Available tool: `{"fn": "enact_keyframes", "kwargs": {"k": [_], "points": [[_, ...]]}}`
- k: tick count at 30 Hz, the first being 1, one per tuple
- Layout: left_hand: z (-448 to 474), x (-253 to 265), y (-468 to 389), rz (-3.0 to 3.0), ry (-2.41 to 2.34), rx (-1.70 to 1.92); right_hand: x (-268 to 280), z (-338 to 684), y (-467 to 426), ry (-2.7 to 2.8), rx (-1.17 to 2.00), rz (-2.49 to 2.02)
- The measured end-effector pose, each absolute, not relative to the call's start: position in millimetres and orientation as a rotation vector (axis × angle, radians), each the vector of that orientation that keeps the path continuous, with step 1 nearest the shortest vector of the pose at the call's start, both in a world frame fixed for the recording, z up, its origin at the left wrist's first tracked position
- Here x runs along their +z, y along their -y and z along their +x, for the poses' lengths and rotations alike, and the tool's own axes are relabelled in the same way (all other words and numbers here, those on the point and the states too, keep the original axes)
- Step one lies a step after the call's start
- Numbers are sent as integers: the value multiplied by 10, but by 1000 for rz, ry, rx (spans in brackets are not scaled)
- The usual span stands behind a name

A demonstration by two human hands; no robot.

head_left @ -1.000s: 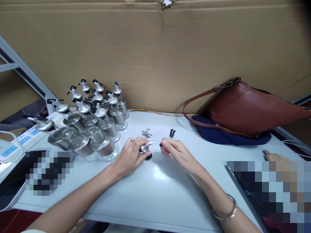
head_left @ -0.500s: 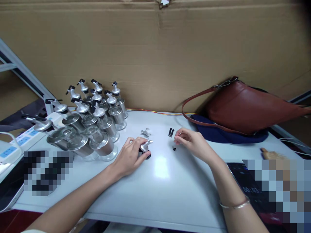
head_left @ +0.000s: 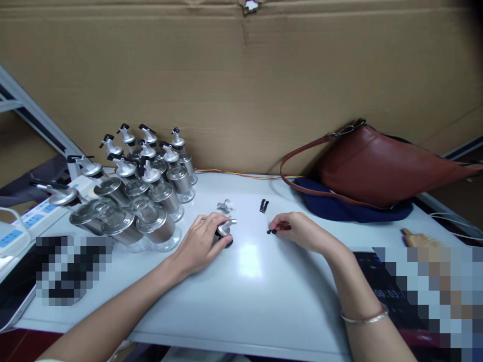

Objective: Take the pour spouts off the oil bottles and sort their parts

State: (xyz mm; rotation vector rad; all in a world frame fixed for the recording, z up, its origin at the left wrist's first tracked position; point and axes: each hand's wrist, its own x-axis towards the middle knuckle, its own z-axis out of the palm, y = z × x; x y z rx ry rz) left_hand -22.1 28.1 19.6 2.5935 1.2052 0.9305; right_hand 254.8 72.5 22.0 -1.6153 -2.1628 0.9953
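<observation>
Our left hand point(head_left: 199, 244) pinches the spout point(head_left: 224, 229) between thumb and fingers. Right of the spout, our right hand point(head_left: 302, 230) has its fingertips gathered at one of two black bits point(head_left: 273, 232); we cannot tell whether that grip pinches or merely touches. Behind the spout lies a loose spout point(head_left: 226, 205); behind and right, two black clips point(head_left: 264, 206). A careless brush could scatter the bits, since they look small; a slack left grip might let the spout tip. Left of the spout, bottles point(head_left: 158, 226) crowd together, so a leftward swing could knock one. More room runs from the spout toward the desk's front edge point(head_left: 234, 338); far right of it, a bag point(head_left: 381, 168) limits reach.
</observation>
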Motion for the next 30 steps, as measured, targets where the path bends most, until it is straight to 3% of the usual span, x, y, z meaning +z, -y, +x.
{"fn": "enact_keyframes", "kwargs": {"k": [14, 21, 30], "points": [[-222, 166, -283, 2527, -1206, 905, 254, 2512, -686, 2352, 963, -1416], [-211, 78, -281, 2402, -1106, 1027, 428, 2266, -628, 2059, 635, -1314], [-217, 111, -295, 2466, -955, 1155, 409, 1788, -390, 2146, 894, -1092]]}}
